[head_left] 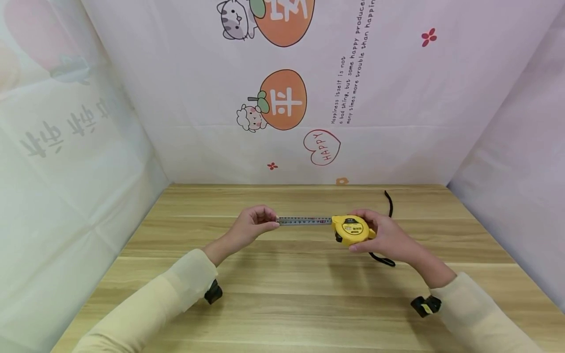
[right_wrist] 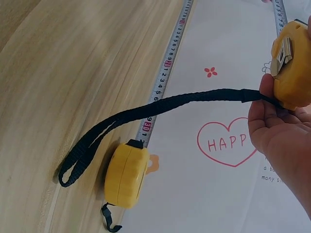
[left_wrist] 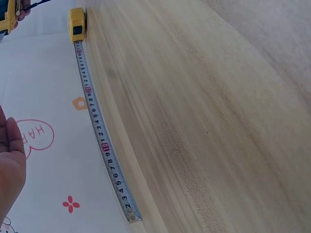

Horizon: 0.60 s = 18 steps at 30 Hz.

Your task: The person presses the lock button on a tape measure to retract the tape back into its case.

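Observation:
My left hand (head_left: pixel 252 225) pinches the end of a metal tape blade between thumb and fingers. Drawn from a yellow tape measure (head_left: pixel 353 230), that blade runs straight across to my right hand (head_left: pixel 388 236), which grips the case. A black wrist strap (right_wrist: pixel 160 106) trails in a loop from the held case. A second yellow tape measure (right_wrist: pixel 126 174) lies on the table near the wall, its blade (left_wrist: pixel 97 116) pulled out past the 30 mark. In the head view the held tape and right hand mostly hide this second one.
A wooden table (head_left: pixel 291 309) stands beneath the hands. White printed cloth (head_left: pixel 198 98) hangs behind it and along both sides. A black wrist camera (head_left: pixel 214 292) sits on the left sleeve, another black device (head_left: pixel 426 306) on the right.

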Each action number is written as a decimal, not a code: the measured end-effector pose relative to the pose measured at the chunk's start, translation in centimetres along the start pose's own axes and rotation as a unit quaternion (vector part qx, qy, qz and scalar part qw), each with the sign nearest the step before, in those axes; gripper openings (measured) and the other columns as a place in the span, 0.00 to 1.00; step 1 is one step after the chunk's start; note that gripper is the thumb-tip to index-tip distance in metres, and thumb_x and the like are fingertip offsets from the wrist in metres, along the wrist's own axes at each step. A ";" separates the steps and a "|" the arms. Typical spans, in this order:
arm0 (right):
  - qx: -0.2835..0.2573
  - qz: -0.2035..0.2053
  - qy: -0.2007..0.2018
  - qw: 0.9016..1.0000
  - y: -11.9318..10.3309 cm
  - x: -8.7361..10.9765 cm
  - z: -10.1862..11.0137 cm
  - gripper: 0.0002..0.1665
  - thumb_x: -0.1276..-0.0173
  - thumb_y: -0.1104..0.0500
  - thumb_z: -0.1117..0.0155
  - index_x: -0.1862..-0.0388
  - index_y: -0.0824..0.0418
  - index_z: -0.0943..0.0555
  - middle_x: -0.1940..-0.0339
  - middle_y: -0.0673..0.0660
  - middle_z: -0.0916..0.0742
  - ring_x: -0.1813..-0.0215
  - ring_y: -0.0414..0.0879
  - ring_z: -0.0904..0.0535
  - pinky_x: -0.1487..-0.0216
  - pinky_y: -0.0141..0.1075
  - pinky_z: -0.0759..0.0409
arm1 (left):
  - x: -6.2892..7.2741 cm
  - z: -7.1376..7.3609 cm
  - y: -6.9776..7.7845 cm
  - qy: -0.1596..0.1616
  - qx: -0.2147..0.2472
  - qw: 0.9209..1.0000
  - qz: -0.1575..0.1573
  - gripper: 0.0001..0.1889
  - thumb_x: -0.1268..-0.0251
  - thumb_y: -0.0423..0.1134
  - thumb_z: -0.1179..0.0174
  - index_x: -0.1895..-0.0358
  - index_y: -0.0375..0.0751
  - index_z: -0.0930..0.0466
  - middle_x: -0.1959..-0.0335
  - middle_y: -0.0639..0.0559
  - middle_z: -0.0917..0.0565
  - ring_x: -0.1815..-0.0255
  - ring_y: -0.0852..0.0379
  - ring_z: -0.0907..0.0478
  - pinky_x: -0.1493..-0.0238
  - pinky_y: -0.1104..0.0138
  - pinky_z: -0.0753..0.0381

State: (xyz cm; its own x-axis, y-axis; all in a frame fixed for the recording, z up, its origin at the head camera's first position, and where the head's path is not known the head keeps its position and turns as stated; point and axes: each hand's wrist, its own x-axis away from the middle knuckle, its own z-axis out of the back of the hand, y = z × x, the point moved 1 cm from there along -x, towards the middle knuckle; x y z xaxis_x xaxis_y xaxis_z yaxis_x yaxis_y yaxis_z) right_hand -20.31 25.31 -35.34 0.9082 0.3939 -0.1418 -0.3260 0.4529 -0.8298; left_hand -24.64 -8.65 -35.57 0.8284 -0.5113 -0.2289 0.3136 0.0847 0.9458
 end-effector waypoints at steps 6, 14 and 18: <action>-0.007 0.004 -0.003 1.000 0.1 -0.1 -0.1 0.43 0.47 0.59 0.21 0.35 0.67 0.32 0.46 0.61 0.21 0.47 0.55 0.25 0.51 0.38 0.21 | -0.4 0.1 -1.2 0.000 0.003 1.000 -0.001 0.10 0.34 0.27 0.39 0.55 0.22 0.24 0.64 0.47 0.20 0.62 0.44 0.25 0.63 0.71 0.23; -0.007 0.006 -0.001 1.000 0.1 -0.1 -0.2 0.43 0.48 0.60 0.21 0.36 0.66 0.31 0.46 0.61 0.21 0.48 0.54 0.24 0.52 0.37 0.21 | -1.0 0.3 -2.8 0.002 0.000 1.000 -0.013 0.09 0.35 0.31 0.36 0.57 0.30 0.21 0.62 0.43 0.20 0.64 0.53 0.24 0.62 0.70 0.21; -0.015 0.008 -0.004 1.000 0.1 -0.1 -0.4 0.43 0.47 0.60 0.21 0.35 0.68 0.32 0.46 0.62 0.21 0.48 0.55 0.24 0.51 0.37 0.21 | -0.9 0.2 -2.7 0.003 0.001 1.000 -0.015 0.07 0.35 0.31 0.37 0.57 0.31 0.21 0.63 0.45 0.20 0.64 0.53 0.24 0.62 0.69 0.21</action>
State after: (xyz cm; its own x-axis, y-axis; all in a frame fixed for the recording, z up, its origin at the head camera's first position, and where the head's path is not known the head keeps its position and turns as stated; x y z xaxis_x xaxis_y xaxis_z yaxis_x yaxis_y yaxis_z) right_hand -20.38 25.03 -35.61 0.9003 0.4083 -0.1511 -0.3331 0.4225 -0.8429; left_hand -26.28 -8.57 -37.88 0.8216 -0.5083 -0.2582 0.3375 0.0686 0.9388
